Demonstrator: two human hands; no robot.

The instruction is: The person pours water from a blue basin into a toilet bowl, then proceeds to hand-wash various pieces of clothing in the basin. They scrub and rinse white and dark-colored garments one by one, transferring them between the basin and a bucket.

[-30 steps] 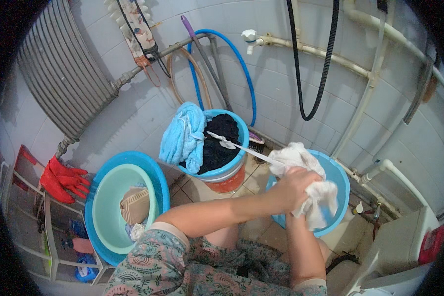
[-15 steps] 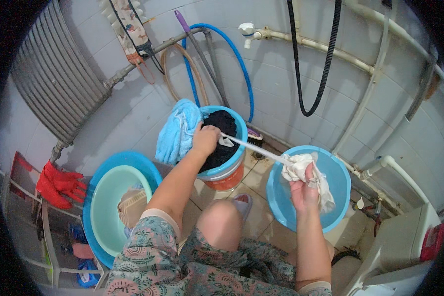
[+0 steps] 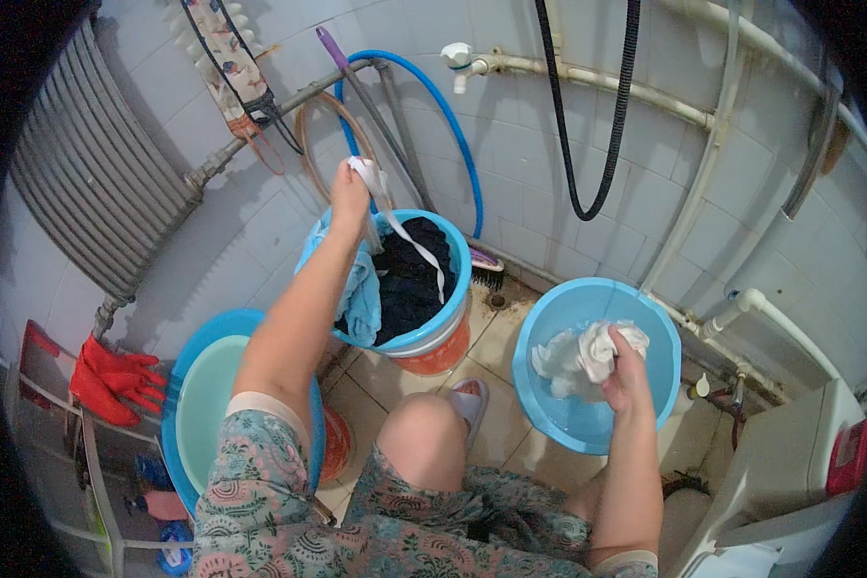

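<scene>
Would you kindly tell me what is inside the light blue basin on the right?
In the light blue basin, white cloth lies in what looks like water, partly bunched in the right hand. What lies beneath the cloth and hand is hidden.

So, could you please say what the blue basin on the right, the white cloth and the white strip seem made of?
Blue basin: likely plastic, smooth and slightly glossy, with a moulded-looking rim.
White cloth: soft, matt fabric, judging by its bunched folds; fibre unclear.
White strip: probably fabric, hanging limp and flat like ribbon, though thin plastic is possible.
</scene>
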